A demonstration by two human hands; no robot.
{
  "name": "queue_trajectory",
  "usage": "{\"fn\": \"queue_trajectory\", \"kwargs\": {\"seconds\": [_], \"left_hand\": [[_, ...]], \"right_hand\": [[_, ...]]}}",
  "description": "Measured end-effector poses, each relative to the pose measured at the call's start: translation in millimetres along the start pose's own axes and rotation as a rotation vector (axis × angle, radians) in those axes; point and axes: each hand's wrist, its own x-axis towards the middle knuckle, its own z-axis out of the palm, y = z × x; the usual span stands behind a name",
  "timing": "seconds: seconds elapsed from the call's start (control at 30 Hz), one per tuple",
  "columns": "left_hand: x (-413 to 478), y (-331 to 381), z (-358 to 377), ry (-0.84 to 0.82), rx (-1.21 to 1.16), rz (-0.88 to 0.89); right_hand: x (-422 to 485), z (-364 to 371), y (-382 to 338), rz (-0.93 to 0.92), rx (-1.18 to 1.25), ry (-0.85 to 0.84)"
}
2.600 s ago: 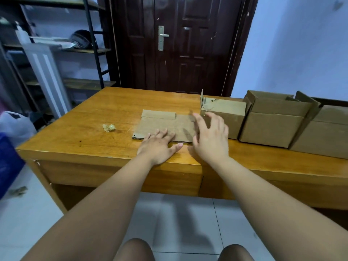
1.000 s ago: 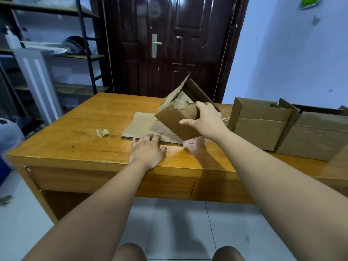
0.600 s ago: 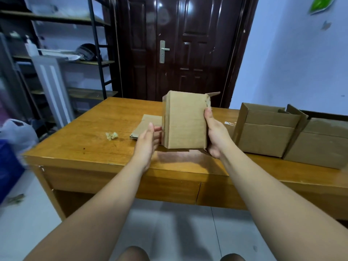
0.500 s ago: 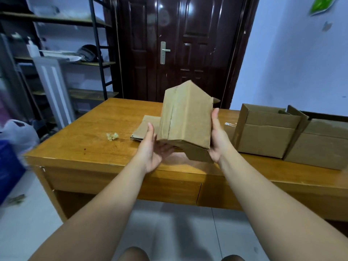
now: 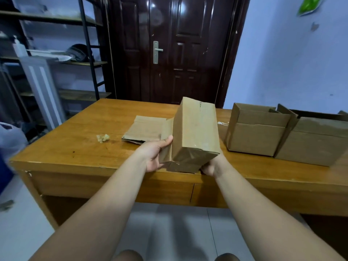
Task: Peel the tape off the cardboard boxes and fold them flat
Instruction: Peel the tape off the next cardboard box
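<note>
I hold a small brown cardboard box (image 5: pixel 195 129) above the near edge of the wooden table (image 5: pixel 79 146), tilted so its taped side faces up; clear tape runs along its seam. My left hand (image 5: pixel 153 154) grips its left side with the thumb on top. My right hand (image 5: pixel 212 165) holds it from below on the right, mostly hidden by the box. A flattened cardboard box (image 5: pixel 145 129) lies on the table just behind my left hand. Two more open boxes, a nearer box (image 5: pixel 254 136) and a farther box (image 5: pixel 318 146), stand side by side at the right.
A crumpled ball of peeled tape (image 5: pixel 102 138) lies on the table left of the flat cardboard. Behind the table is a dark wooden door (image 5: pixel 169 49). A metal shelf rack (image 5: pixel 56 61) stands at the left, and a white plastic bag (image 5: pixel 11 136) sits by the floor.
My right hand picked the small box up from beside the open boxes and brought it toward me. My left hand left the table and took its left side. The box turned taped side up.
</note>
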Motion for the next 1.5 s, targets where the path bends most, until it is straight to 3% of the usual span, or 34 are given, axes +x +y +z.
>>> {"fn": "queue_trajectory", "kwargs": {"seconds": [0.33, 0.47, 0.53, 0.63, 0.8, 0.9, 1.03, 1.23, 1.4, 1.5], "left_hand": [[10, -16, -8, 0.249, 0.128, -0.084], [13, -20, -10, 0.278, 0.116, -0.058], [16, -24, -10, 0.285, 0.096, -0.051], [24, -32, -7, 0.321, 0.051, -0.023], [26, -46, 3, 0.416, -0.036, 0.041], [22, -47, 5, 0.401, -0.052, 0.014], [13, -31, 0, 0.323, -0.080, 0.020], [10, -5, -13, 0.285, -0.341, 0.038], [16, -4, -14, 0.247, -0.226, 0.082], [20, -10, -13, 0.298, -0.195, 0.120]], "right_hand": [[7, 6, -5, -0.060, -0.406, 0.092], [4, 9, -4, -0.307, -0.606, 0.261], [-3, 8, -9, -0.429, -0.510, 0.312], [-20, 15, -21, -0.514, -0.349, 0.264], [-40, 21, -50, -0.453, -0.638, 0.011], [-36, 22, -62, -0.476, -0.950, 0.044], [-32, 23, -71, -0.399, -0.969, -0.025], [-33, 23, -81, -0.353, -1.092, -0.144], [-34, 20, -86, -0.372, -1.097, -0.140], [-31, 26, -90, -0.497, -1.320, -0.088]]}}
